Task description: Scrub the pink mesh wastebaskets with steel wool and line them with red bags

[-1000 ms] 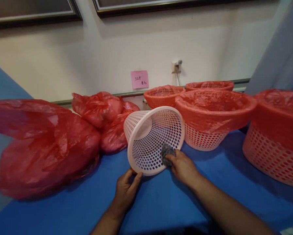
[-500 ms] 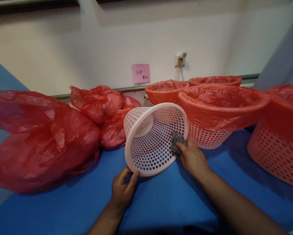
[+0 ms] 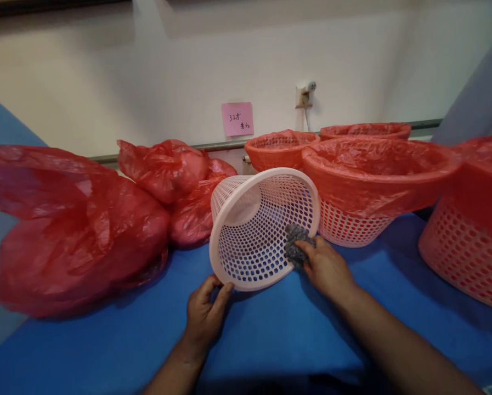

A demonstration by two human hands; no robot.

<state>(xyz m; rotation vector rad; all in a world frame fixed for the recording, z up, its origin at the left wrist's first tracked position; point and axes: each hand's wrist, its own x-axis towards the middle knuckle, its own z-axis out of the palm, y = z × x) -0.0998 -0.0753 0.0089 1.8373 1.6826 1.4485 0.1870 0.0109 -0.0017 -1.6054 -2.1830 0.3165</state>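
Note:
A pale pink perforated basket [image 3: 249,219] lies on its side on the blue table [image 3: 270,334], its open mouth turned toward me. My left hand [image 3: 207,312] grips the rim at its lower left. My right hand [image 3: 326,266] is closed on a grey steel-wool scrubber [image 3: 294,246] and presses it against the inside of the rim at the lower right.
Stuffed red plastic bags [image 3: 73,230] fill the left side of the table. Several baskets lined with red bags [image 3: 373,175] stand at the right and back. A pink note [image 3: 237,118] and a wall socket [image 3: 304,93] are on the wall behind.
My right hand has slid the scrubber along the basket's rim from the bottom up to the lower right. The left hand has kept its hold on the rim.

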